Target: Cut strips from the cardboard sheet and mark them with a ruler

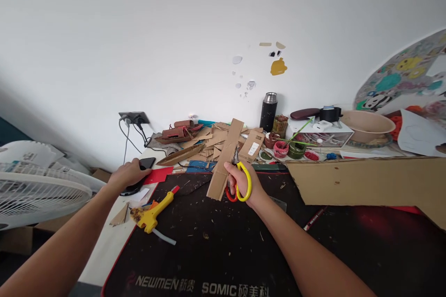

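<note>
My right hand (245,183) holds scissors with yellow and red handles (249,181) together with a long cardboard strip (226,160), which leans up and to the right above the dark mat. The scissor blades point up beside the strip. At the left edge of the desk, my left hand (129,174) rests by a dark phone-like object (147,163) and a red sheet (159,175). Its fingers are bent down, and whether they grip anything is hidden. A yellow glue gun (153,213) lies on the mat between my arms.
Cardboard scraps (216,138) pile up at the back. Behind them stand a black thermos (268,112) and paint jars (280,149). A large cardboard sheet (362,181) lies right. A white fan (38,190) is at left, and a pen (314,219) lies on the mat (216,255).
</note>
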Available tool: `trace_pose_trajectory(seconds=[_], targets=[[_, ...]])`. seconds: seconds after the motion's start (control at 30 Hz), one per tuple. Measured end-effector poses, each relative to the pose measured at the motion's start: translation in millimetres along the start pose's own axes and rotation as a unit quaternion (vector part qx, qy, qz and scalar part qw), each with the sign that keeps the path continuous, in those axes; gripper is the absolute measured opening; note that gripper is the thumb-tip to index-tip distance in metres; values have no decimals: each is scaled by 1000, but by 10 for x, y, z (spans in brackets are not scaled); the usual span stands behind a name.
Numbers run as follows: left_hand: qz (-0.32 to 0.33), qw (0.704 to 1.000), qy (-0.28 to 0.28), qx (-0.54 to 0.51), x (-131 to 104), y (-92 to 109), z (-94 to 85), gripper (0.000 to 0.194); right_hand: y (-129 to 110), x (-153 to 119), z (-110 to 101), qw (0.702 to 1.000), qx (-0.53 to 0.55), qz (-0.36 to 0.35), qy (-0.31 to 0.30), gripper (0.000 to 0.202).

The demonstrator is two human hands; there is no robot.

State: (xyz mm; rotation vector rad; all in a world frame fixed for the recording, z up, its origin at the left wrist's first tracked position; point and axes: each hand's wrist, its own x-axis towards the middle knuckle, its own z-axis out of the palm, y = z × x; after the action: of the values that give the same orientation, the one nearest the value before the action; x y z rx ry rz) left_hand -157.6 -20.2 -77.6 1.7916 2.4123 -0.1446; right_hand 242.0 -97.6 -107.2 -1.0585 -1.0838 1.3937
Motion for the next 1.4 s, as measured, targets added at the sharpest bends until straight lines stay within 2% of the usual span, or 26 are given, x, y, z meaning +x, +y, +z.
trace_pose_trajectory(seconds=[0.17, 0.3, 0.47, 0.63, 0.77, 0.9, 1.0, 1.13, 1.23, 1.3, 1.4], targets=[[11, 999, 37, -9, 2, 49, 55, 55, 30, 4, 3, 1000, -19, -10, -9, 55], [28, 997, 58, -31, 9, 16, 64, 58, 25, 2, 3, 1000, -22, -5, -12, 50], [47, 993, 78, -79, -22, -161, -21, 61, -8, -6, 2, 999, -29, -2, -14, 47], [65, 983, 120, -125, -185, -367, -99, 38, 26, -2, 0, 999, -41, -4, -14, 49], [51, 981, 118, -145, -357, -487, -100, 32, 82, 5, 0, 999, -52, -2, -16, 51], [31, 981, 113, -154, -471, -559, -76, 40, 104, 5, -3, 998, -59, 2, -19, 47], [48, 983, 109, -142, -521, -590, -33, 46, 106, 5, -9, 998, -65, 7, -16, 46], [80, 984, 110, -116, -516, -584, 64, 51, 126, 14, -14, 997, -73, 18, -9, 46], [94, 983, 110, -110, -396, -513, 117, 55, 143, 16, -11, 997, -70, 23, -6, 47], [100, 983, 108, -111, -267, -427, 108, 56, 144, 13, -10, 997, -70, 27, -9, 48], [92, 981, 121, -118, -104, -253, 3, 60, 131, 12, -15, 997, -76, 24, -9, 48]])
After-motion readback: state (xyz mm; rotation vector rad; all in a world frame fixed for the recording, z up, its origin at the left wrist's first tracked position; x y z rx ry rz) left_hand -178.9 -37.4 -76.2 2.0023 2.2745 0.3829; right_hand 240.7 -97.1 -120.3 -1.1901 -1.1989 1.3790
